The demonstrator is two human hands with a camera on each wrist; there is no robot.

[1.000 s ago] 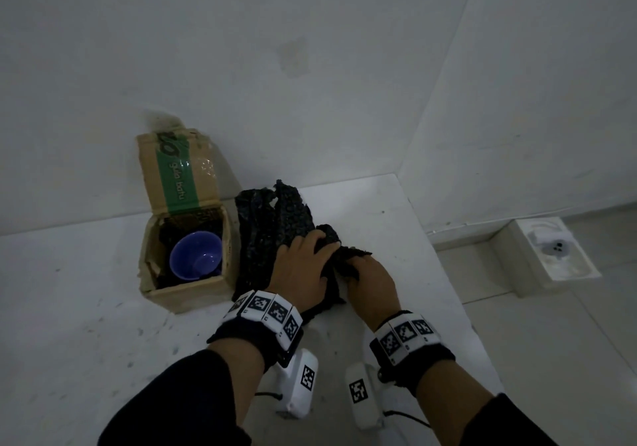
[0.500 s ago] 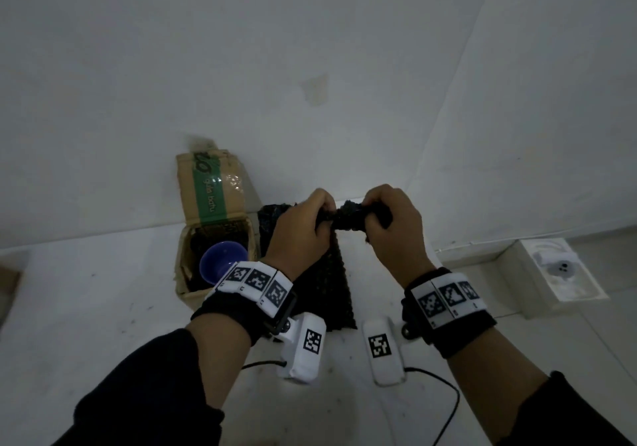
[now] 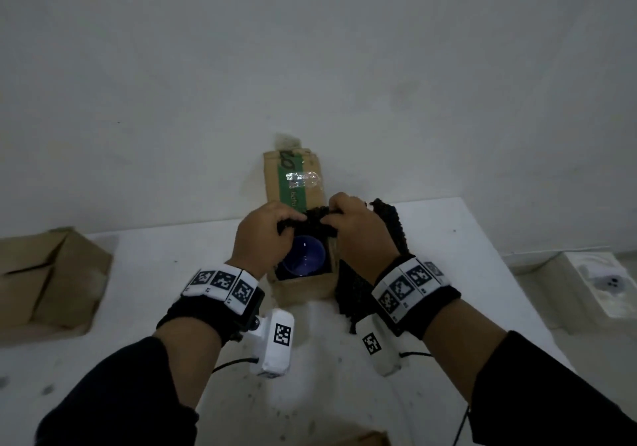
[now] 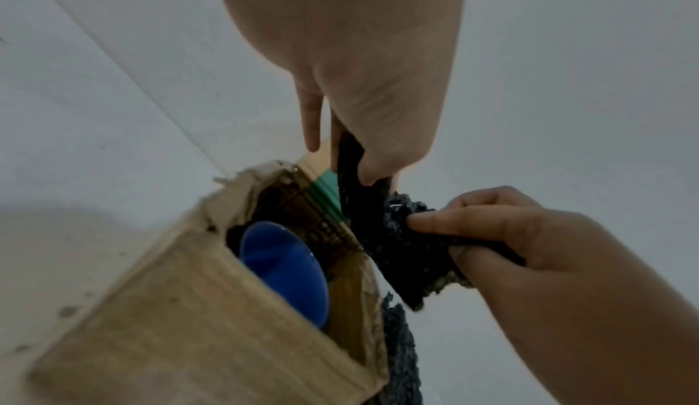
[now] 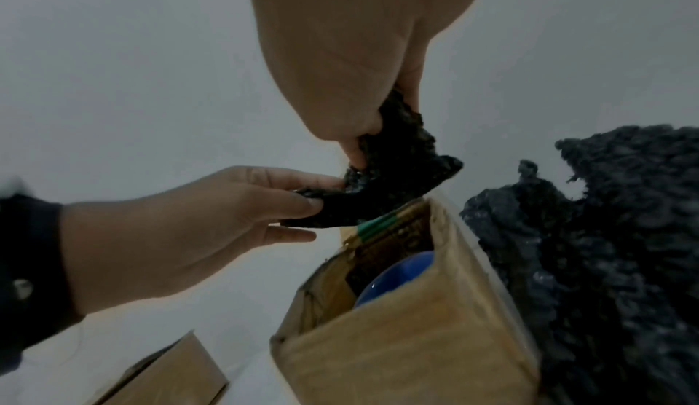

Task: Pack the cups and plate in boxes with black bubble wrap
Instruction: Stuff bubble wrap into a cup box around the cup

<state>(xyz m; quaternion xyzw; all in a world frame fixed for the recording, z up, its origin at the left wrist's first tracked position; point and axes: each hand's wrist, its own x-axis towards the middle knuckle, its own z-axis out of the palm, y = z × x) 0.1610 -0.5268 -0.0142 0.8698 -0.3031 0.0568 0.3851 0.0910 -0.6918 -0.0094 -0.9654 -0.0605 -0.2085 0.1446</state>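
Note:
A small open cardboard box (image 3: 303,287) with a green-striped lid stands by the wall, and a blue cup (image 3: 305,259) sits inside on black lining. Just above the box's opening, my left hand (image 3: 287,226) and right hand (image 3: 332,220) each pinch one end of a small crumpled piece of black bubble wrap (image 3: 313,220). The left wrist view shows that piece (image 4: 397,241) over the box's far edge, above the cup (image 4: 283,265). A larger black bubble wrap sheet (image 5: 605,262) lies against the box's right side. No plate is in view.
A second cardboard box (image 3: 51,283) sits at the table's left. The white table (image 3: 465,239) ends at the right, where a white box (image 3: 599,283) rests on the floor below. A wall stands close behind. A cardboard edge (image 3: 358,440) shows at the bottom.
Both hands lifted the small wrap piece off the pile, then carried it left and down over the open box with the cup.

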